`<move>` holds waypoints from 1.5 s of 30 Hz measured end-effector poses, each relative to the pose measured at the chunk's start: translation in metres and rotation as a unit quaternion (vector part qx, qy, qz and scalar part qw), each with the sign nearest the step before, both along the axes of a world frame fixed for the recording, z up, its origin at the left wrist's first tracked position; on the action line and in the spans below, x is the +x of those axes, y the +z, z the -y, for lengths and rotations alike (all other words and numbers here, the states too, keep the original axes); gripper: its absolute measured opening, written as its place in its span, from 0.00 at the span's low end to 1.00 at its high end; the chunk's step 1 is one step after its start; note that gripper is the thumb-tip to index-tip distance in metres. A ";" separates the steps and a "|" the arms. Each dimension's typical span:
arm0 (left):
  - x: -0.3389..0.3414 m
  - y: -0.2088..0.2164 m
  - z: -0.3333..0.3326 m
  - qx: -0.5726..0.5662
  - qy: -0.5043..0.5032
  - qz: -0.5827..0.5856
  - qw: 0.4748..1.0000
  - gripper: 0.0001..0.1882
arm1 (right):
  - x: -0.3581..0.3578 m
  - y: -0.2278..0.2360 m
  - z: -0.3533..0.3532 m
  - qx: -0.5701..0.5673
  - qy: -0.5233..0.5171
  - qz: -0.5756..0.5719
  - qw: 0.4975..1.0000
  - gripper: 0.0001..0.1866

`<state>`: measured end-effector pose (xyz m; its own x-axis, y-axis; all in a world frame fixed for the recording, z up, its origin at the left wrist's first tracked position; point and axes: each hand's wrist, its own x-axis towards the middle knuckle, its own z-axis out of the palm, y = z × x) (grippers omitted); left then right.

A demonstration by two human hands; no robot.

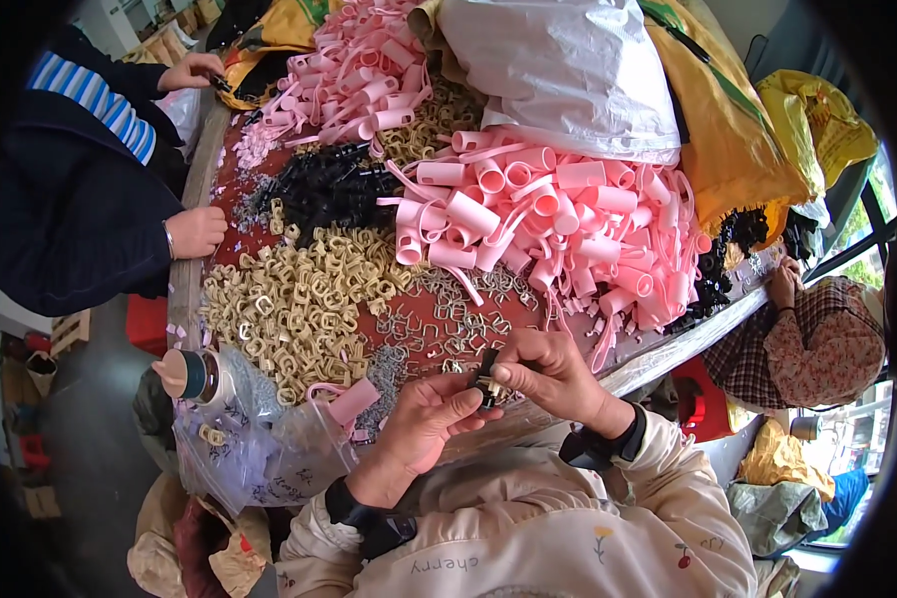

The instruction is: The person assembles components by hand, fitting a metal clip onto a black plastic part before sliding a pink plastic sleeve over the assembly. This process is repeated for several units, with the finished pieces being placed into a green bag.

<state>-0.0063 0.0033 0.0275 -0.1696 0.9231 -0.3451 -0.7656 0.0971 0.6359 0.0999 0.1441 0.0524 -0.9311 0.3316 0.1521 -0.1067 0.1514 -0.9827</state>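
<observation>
Close to the table's near edge, my two hands meet around a small black plastic part (488, 384) with a bit of beige showing on it. My left hand (431, 414) pinches it from below with thumb and fingers. From the right, my right hand (548, 377) has thumb and forefinger closed at the same part; whether it grips a separate small piece is hidden. Just beyond my hands lie loose U-shaped metal clips (448, 324). A large heap of beige plastic buckles (294, 304) spreads to the left of them.
Pink tubes with straps (558, 224) are heaped beyond my right hand, below a white sack (563, 75). Black parts (319, 189) lie farther back. A bottle (194, 377) and clear plastic bag (269, 448) stand at left. Co-workers' hands (197, 232) rest at the table's sides.
</observation>
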 end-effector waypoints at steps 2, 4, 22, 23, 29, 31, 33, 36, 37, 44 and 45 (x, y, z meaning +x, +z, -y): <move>0.001 -0.001 0.000 0.001 -0.001 0.002 1.000 0.14 | 0.000 0.005 0.003 0.036 -0.021 0.031 0.999 0.10; 0.004 -0.005 0.000 -0.006 0.014 0.010 1.000 0.14 | -0.001 0.005 0.007 0.054 -0.034 0.047 0.997 0.09; -0.009 -0.011 -0.005 -0.013 0.013 0.035 0.999 0.13 | 0.056 -0.088 -0.099 0.568 -0.211 0.305 0.735 0.10; -0.009 -0.011 -0.005 -0.014 0.017 0.037 0.999 0.13 | 0.053 -0.087 -0.100 0.569 -0.211 0.304 0.735 0.10; -0.006 -0.008 -0.003 -0.015 0.033 0.032 0.999 0.14 | 0.052 -0.065 -0.096 0.370 -0.122 0.291 0.874 0.08; -0.004 -0.008 -0.003 -0.016 0.042 0.020 0.999 0.14 | 0.053 -0.048 -0.081 0.256 -0.106 0.258 0.926 0.07; -0.003 -0.007 -0.002 -0.017 0.052 -0.002 0.998 0.14 | 0.049 -0.028 -0.056 -0.110 -0.014 0.200 0.974 0.08; 0.000 0.000 -0.004 -0.008 0.051 -0.023 0.998 0.14 | 0.039 -0.008 -0.029 -0.163 0.070 0.202 0.963 0.09; 0.003 0.002 -0.004 -0.001 0.046 -0.032 0.998 0.14 | 0.037 -0.003 -0.023 -0.188 0.107 0.203 0.955 0.09; 0.009 0.004 0.000 0.008 0.071 -0.074 0.995 0.13 | 0.018 -0.002 0.015 -0.203 0.068 0.122 0.969 0.10; 0.009 0.003 0.001 0.009 0.077 -0.068 0.995 0.13 | 0.017 -0.005 0.019 -0.203 0.044 0.097 0.973 0.10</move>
<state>0.0026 0.0023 0.0306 -0.3540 0.8882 -0.2930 -0.6768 -0.0271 0.7357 0.1167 0.1248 0.0478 -0.9570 0.2447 -0.1558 0.0915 -0.2552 -0.9626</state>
